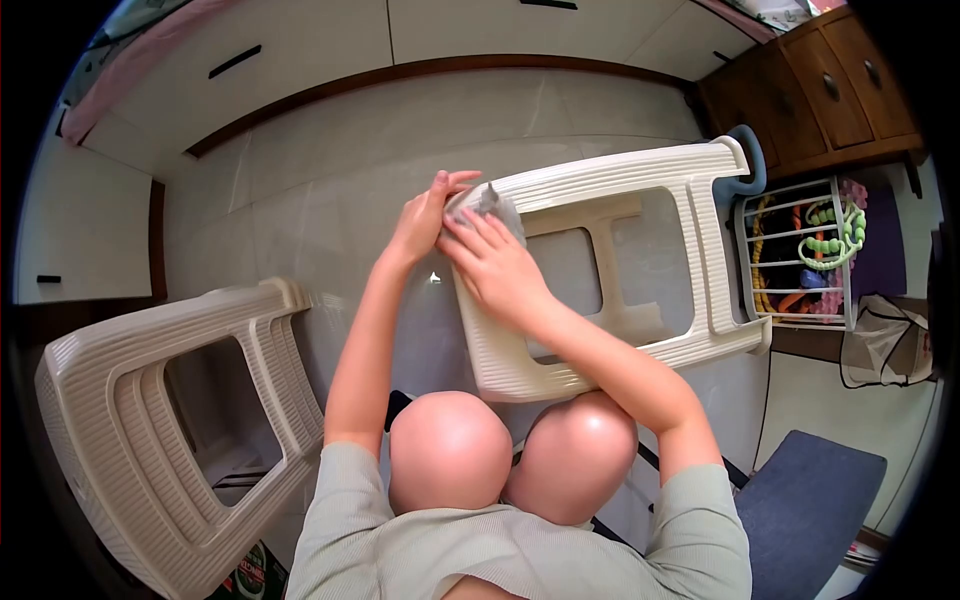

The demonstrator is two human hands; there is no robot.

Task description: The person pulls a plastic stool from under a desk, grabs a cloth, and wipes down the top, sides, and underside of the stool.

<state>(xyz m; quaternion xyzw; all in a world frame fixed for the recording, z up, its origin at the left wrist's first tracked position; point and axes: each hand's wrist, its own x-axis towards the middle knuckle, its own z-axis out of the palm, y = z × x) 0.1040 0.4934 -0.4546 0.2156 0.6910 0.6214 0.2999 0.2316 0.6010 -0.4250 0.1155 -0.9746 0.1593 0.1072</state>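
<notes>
A cream plastic stool (500, 365) lies on its side in front of my knees, its ribbed legs and open frame showing. My right hand (495, 270) presses a crumpled light grey cloth (508, 212) against the stool's far left corner, fingers laid over it. At the same corner, my left hand (422, 222) rests along the outer edge with its fingers stretched toward the cloth. The fingertips of both hands are close together there. Part of the cloth is hidden under the right fingers.
A second cream stool (90, 400) lies tipped at the left. White cabinets (320, 50) line the far wall, with a wooden drawer unit (810, 90) at the right. Below it stands a white wire rack (845, 270) holding colourful items. A dark grey seat (815, 510) is at lower right.
</notes>
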